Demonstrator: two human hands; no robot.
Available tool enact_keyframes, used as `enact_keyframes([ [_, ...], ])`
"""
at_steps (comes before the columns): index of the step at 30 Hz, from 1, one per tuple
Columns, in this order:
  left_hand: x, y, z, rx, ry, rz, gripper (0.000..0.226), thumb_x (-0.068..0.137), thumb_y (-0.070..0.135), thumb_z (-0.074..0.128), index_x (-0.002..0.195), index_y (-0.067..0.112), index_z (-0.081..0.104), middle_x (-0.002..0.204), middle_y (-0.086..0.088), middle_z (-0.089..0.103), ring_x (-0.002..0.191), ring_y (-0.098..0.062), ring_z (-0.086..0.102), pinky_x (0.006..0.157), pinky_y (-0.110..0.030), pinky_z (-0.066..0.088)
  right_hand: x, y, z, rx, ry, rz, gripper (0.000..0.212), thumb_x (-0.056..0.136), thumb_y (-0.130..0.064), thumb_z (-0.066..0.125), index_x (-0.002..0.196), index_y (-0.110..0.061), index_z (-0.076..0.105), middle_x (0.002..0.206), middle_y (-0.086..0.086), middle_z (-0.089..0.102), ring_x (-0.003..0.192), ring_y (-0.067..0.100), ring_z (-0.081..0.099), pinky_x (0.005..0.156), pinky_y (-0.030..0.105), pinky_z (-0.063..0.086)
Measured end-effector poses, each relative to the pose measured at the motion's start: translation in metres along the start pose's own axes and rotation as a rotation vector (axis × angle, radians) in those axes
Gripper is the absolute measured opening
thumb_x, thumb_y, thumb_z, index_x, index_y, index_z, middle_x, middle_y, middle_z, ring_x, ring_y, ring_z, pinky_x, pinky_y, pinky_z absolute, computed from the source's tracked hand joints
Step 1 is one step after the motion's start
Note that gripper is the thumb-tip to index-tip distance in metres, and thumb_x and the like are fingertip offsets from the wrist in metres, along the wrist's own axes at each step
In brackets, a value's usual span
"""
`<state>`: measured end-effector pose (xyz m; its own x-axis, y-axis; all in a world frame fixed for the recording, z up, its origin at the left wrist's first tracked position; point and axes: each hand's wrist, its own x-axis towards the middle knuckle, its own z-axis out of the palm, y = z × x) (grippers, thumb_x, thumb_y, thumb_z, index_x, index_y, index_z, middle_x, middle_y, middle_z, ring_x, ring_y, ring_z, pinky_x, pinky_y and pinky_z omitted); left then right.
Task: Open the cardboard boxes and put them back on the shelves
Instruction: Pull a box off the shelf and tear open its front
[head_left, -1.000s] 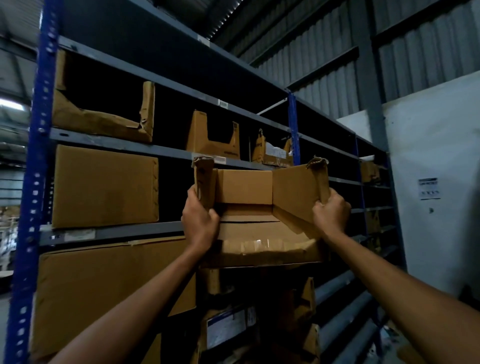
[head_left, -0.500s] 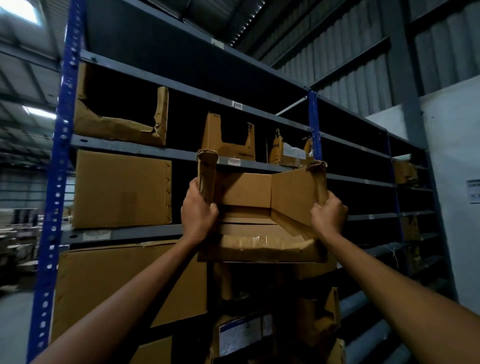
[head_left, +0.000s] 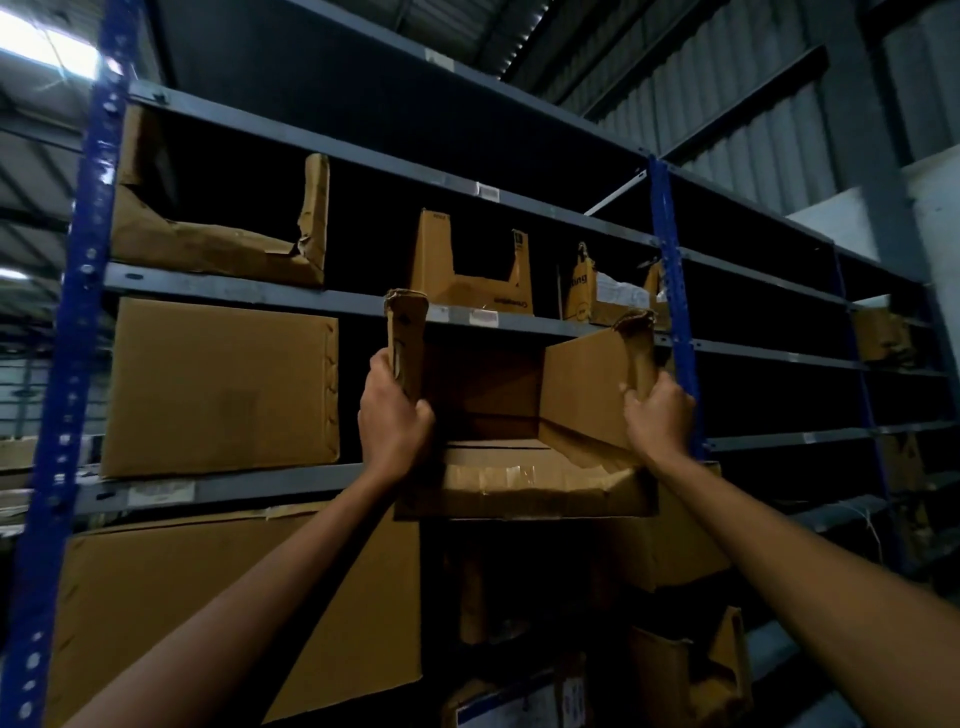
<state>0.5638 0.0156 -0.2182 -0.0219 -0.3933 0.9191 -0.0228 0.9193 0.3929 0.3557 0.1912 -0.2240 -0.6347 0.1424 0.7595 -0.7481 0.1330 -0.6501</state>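
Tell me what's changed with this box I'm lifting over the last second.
The open cardboard box has shifted left: its torn right corner was past the blue upright and is now left of it. The left hand and right hand still grip its side walls, with no change of hold. The closed box to its left stayed put.

Open box (head_left: 519, 488) before shelves (head_left: 234, 291)

Brown cardboard boxes (head_left: 524, 488), blue uprights (head_left: 672, 291), grey shelves (head_left: 234, 291), grey ribbed wall (head_left: 727, 88).
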Motion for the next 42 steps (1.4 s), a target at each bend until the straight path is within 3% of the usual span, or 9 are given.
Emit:
enact_keyframes([
  [8,0.036,-0.028,0.059,-0.055,0.143,0.174,0.084,0.082,0.012,0.066,0.15,0.016,0.017,0.14,-0.016,0.035,0.119,-0.026,0.047,0.091,-0.037,0.049,0.055,0.035,0.072,0.12,-0.137,-0.218,0.082,0.097,-0.049,0.046,0.154,-0.031,-0.01,0.138,0.023,0.046,0.105,0.035,0.058,0.08,0.036,0.049],
  [11,0.043,-0.036,0.077,-0.035,0.2,0.428,0.072,0.081,0.029,0.06,0.144,0.017,0.026,0.146,-0.02,0.029,0.134,-0.029,0.031,0.111,-0.021,0.027,0.074,0.046,0.092,-0.142,-0.008,-0.449,0.08,0.092,-0.053,0.041,0.156,-0.024,0.004,0.163,0.012,0.003,0.146,0.035,0.015,0.113,0.047,0.017],
  [14,0.048,-0.042,0.095,0.108,0.09,0.634,0.062,0.082,0.039,0.057,0.136,0.013,0.04,0.15,-0.021,0.025,0.142,-0.034,0.021,0.116,-0.04,0.024,0.077,0.047,0.092,-0.151,0.179,-0.912,0.055,0.095,-0.043,0.04,0.135,-0.007,0.053,0.156,0.02,0.027,0.146,0.029,0.022,0.12,0.048,0.01],
  [16,0.054,-0.046,0.108,0.301,0.047,0.748,0.052,0.085,0.041,0.055,0.125,0.009,0.052,0.147,-0.021,0.035,0.144,-0.037,0.021,0.115,-0.055,0.023,0.065,0.039,0.075,-0.011,0.226,-1.217,0.051,0.106,-0.033,0.029,0.096,0.002,0.065,0.107,0.027,0.06,0.121,0.017,0.052,0.107,0.026,0.034],
  [18,0.059,-0.05,0.122,0.566,0.001,0.921,0.037,0.089,0.037,0.053,0.109,0.007,0.063,0.135,-0.02,0.052,0.141,-0.038,0.03,0.114,-0.058,0.022,0.065,0.042,0.072,-0.059,-0.192,-1.319,0.044,0.107,-0.029,0.03,0.089,-0.003,0.06,0.067,0.017,0.053,0.089,0.013,0.063,0.07,0.015,0.041],
  [21,0.055,-0.05,0.143,0.817,-0.126,1.092,0.03,0.092,0.031,0.046,0.092,0.008,0.065,0.105,-0.016,0.065,0.114,-0.036,0.059,0.098,-0.049,0.045,0.081,0.077,0.107,-0.236,-0.528,-1.226,0.051,0.098,-0.061,0.031,0.09,-0.02,0.059,0.067,0.007,0.055,0.064,0.019,0.061,0.046,0.022,0.032],
  [24,0.047,-0.046,0.167,0.952,-0.244,0.91,0.041,0.094,0.044,0.033,0.086,0.016,0.062,0.079,-0.006,0.064,0.069,-0.025,0.064,0.057,-0.032,0.049,0.109,0.122,0.142,-0.297,-0.512,-1.173,0.071,0.084,-0.083,0.017,0.096,-0.025,0.056,0.072,-0.004,0.063,0.059,0.017,0.061,0.048,0.026,0.038],
  [33,0.031,-0.053,0.219,1.077,-0.27,0.585,0.097,0.074,0.077,-0.024,0.087,0.026,0.057,0.075,0.005,0.064,0.064,-0.015,0.063,0.056,-0.025,0.044,0.134,0.147,0.181,-0.127,-0.503,-1.242,0.09,0.072,-0.086,-0.002,0.092,-0.024,0.059,0.078,0.0,0.063,0.073,0.021,0.063,0.057,0.03,0.028],
  [42,0.034,-0.103,0.263,1.161,-0.179,0.424,0.075,0.093,0.066,0.004,0.062,0.026,0.059,0.049,0.011,0.04,0.039,-0.003,0.033,0.038,-0.018,0.017,0.133,0.162,0.246,-0.095,-0.571,-1.167,0.087,0.066,-0.087,-0.009,0.08,-0.027,0.052,0.072,-0.002,0.052,0.068,0.018,0.052,0.062,0.031,0.035],
])
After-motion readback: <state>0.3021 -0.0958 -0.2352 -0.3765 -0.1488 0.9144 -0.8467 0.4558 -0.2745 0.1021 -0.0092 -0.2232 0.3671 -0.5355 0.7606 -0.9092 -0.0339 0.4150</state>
